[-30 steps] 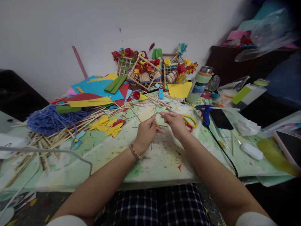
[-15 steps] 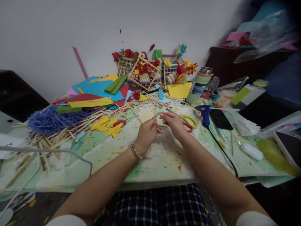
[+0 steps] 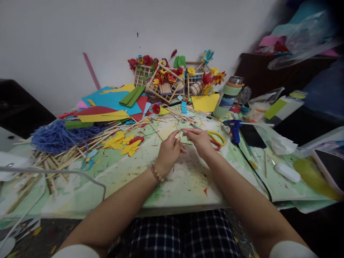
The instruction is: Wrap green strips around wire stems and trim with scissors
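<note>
My left hand (image 3: 168, 149) and my right hand (image 3: 199, 142) meet over the middle of the table, fingertips pinched together on a thin stick (image 3: 181, 131) that is too small to make out well. A beaded bracelet circles my left wrist. Yellow-handled scissors (image 3: 216, 138) lie just right of my right hand. Yellow and red paper petals (image 3: 124, 142) lie to the left of my left hand.
A blue glue gun (image 3: 234, 128) with a black cord lies at the right. Wooden sticks (image 3: 67, 154) and blue yarn (image 3: 57, 135) spread at left. Coloured paper sheets (image 3: 107, 104), stick baskets with paper flowers (image 3: 172, 79) and a cup (image 3: 228, 96) stand at the back.
Both hands stayed nearly in place; the fingers shifted slightly on the small piece between them.
</note>
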Demonstrator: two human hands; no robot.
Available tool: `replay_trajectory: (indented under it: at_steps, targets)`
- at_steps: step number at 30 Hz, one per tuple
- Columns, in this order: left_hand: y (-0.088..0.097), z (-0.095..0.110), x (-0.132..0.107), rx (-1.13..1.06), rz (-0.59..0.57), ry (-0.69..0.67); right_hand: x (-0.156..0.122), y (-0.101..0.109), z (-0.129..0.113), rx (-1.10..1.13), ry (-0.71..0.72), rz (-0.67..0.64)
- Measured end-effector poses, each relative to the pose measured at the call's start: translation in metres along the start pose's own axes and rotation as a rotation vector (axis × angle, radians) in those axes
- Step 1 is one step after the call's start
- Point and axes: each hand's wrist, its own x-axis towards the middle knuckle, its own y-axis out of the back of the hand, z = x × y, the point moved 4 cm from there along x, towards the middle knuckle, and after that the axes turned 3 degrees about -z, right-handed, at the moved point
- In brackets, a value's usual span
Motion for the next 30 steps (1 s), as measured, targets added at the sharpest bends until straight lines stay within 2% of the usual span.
replay_trajectory:
  at_steps: [5,9,14,19,24,30]
  targets:
    - [0.000,0.002,-0.001,0.058,0.007,-0.005,0.001,-0.002,0.005,0.096,-0.058,-0.008]
    - [0.002,0.007,-0.003,0.191,-0.005,-0.028,-0.001,-0.003,0.006,0.200,-0.126,-0.011]
    - [0.004,0.013,-0.003,0.566,-0.008,-0.139,-0.003,-0.007,0.008,0.429,-0.323,-0.104]
    - [0.000,0.014,0.000,0.968,-0.099,-0.241,-0.004,-0.010,0.009,0.620,-0.495,-0.129]
    - [-0.003,0.012,0.001,1.195,-0.145,-0.271,-0.005,-0.011,0.007,0.672,-0.524,-0.119]
    - [-0.001,0.011,0.002,1.197,-0.143,-0.274,-0.007,-0.011,0.006,0.633,-0.501,-0.151]
